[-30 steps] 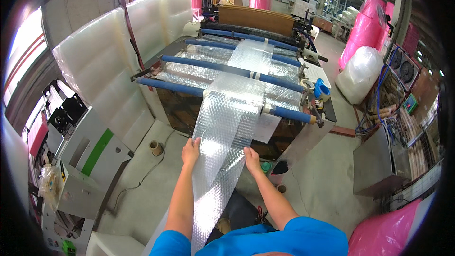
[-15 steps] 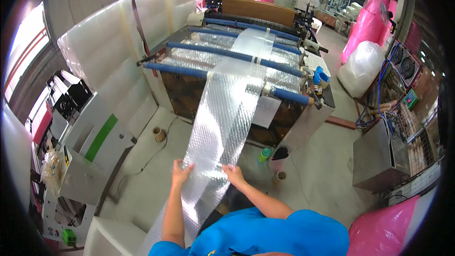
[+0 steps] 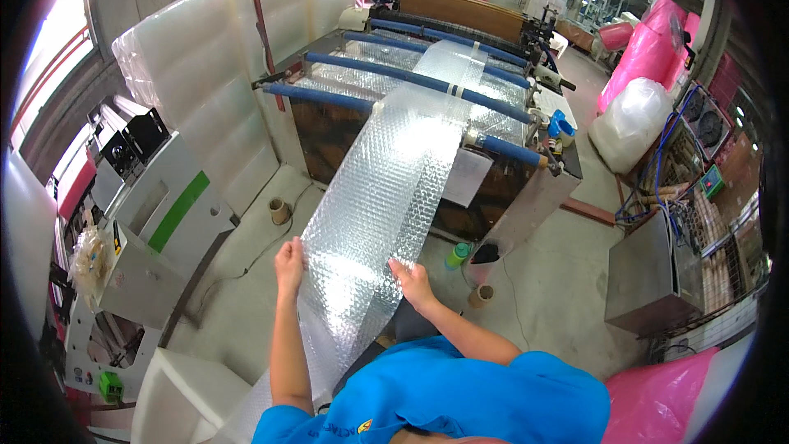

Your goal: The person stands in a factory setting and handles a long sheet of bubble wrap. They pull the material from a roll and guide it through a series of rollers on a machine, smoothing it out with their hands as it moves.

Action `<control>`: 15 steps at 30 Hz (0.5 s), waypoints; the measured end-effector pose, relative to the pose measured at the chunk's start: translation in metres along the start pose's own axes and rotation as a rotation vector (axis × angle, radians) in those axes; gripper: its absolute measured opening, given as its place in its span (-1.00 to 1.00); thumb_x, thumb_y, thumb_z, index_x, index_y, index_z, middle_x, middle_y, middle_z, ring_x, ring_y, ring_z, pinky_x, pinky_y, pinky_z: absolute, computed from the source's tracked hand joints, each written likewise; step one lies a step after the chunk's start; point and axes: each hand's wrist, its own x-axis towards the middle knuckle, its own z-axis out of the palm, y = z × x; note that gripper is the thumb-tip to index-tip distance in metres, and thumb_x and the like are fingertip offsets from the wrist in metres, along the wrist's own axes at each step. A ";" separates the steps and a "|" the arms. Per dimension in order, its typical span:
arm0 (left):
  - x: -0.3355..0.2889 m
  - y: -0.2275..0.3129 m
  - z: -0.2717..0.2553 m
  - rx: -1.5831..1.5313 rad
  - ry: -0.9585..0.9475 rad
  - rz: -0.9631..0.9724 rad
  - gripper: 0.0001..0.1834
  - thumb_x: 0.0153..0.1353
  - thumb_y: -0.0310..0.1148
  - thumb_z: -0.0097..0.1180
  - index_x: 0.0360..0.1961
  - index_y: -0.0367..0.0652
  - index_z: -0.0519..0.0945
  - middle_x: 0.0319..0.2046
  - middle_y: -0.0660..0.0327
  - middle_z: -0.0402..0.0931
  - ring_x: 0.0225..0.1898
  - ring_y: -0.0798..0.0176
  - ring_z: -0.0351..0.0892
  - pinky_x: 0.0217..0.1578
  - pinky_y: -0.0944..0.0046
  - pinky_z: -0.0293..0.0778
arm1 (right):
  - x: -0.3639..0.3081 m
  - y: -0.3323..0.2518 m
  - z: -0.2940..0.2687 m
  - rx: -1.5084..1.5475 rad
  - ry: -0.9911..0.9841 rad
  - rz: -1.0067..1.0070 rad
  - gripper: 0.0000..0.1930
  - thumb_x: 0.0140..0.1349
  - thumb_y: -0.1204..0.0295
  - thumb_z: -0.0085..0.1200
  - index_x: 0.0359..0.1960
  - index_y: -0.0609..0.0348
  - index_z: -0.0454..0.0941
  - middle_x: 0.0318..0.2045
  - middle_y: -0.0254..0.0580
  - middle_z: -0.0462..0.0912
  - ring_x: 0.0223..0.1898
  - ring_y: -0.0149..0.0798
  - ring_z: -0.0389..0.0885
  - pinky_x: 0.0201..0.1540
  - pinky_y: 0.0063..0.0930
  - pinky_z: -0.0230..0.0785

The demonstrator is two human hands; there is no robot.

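Observation:
A long strip of clear, silvery bubble wrap (image 3: pixel 370 205) runs from the machine's rollers down toward my body and trails off past my left arm. At its left edge, my left hand (image 3: pixel 289 266) is closed with the film's border pinched in the fingers. My right hand (image 3: pixel 413 284) grips the opposite side, thumb on top and the other fingers partly hidden. Between the hands the sheet lies fairly flat, with a narrower folded-looking band along its right side. Blue rollers (image 3: pixel 329 98) carry the film at the machine's near end.
A white machine with a green stripe (image 3: pixel 177 212) stands at left, beside tall wrapped white stacks (image 3: pixel 193 74). On the floor are a cardboard core (image 3: pixel 279 211), a green bottle (image 3: pixel 458 256) and a thin cable. A metal cabinet (image 3: pixel 653 275) and pink rolls (image 3: pixel 653 53) stand right.
My left hand has moved outward to the left and up, to the film's edge. The strip between my hands is spread wider and flatter. My right hand has shifted slightly up and right.

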 end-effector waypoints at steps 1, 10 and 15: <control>-0.004 0.000 0.007 0.134 0.011 0.015 -0.65 -0.06 -0.14 0.12 -0.51 -0.25 0.43 -0.62 0.27 0.42 -0.57 0.41 0.35 -0.51 0.39 0.29 | 0.001 0.011 -0.004 -0.041 0.006 -0.004 -0.73 0.09 0.22 -0.03 -0.64 0.11 0.40 -0.73 -0.49 0.34 -0.66 -0.59 0.25 -0.62 -0.66 0.11; 0.011 -0.036 0.040 0.572 -0.088 -0.090 -0.41 -0.30 0.00 0.24 -0.28 -0.19 0.45 -0.37 0.08 0.51 -0.29 0.12 0.48 -0.28 0.20 0.36 | 0.024 0.071 -0.019 -0.239 0.031 0.016 -0.62 0.12 0.14 -0.10 -0.66 0.21 0.39 -0.79 -0.44 0.26 -0.69 -0.54 0.15 -0.63 -0.55 0.05; 0.034 -0.082 0.054 0.614 -0.135 -0.108 -0.34 -0.26 0.04 0.19 -0.19 -0.22 0.44 -0.25 0.01 0.46 -0.17 0.05 0.43 -0.18 0.16 0.33 | 0.045 0.121 -0.026 -0.372 0.078 -0.046 -0.57 0.12 0.08 -0.15 -0.35 0.28 0.47 -0.64 -0.24 0.46 -0.53 -0.39 0.38 -0.41 -0.46 0.25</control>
